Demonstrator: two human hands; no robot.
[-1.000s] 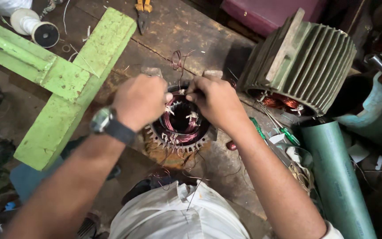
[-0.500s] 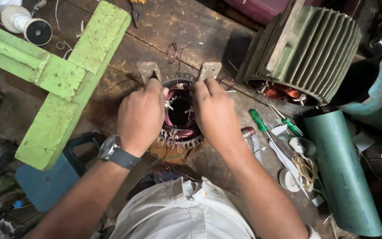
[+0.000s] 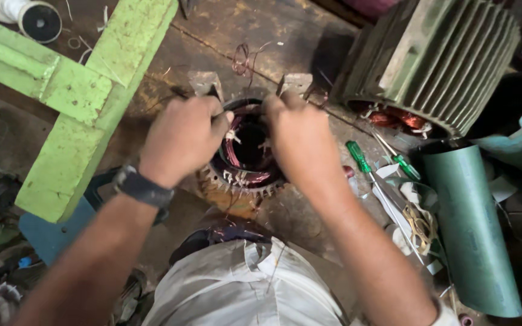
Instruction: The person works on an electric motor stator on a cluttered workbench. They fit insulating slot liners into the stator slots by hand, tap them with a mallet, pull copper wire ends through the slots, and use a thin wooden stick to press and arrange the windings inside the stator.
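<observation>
Head view shows left hand (image 3: 182,136) and right hand (image 3: 300,136) pinching copper windings (image 3: 237,172) already seated in the stator core (image 3: 243,181), with loose wire ends seemingly left untied.

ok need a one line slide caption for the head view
Both bare hands, left hand and right hand, work the copper windings of a round toothed motor stator beside a green-handled screwdriver.

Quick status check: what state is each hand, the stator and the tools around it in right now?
Left hand: closed, gripping at the stator's upper left rim.
Right hand: closed, gripping at the upper right rim.
Stator: on the bench, bore up, copper windings exposed.
Green-handled screwdrivers: lying loose, untouched.
Finned motor housing: on its side, windings visible.
Green sheet roll: rolled up, lying flat.
</observation>
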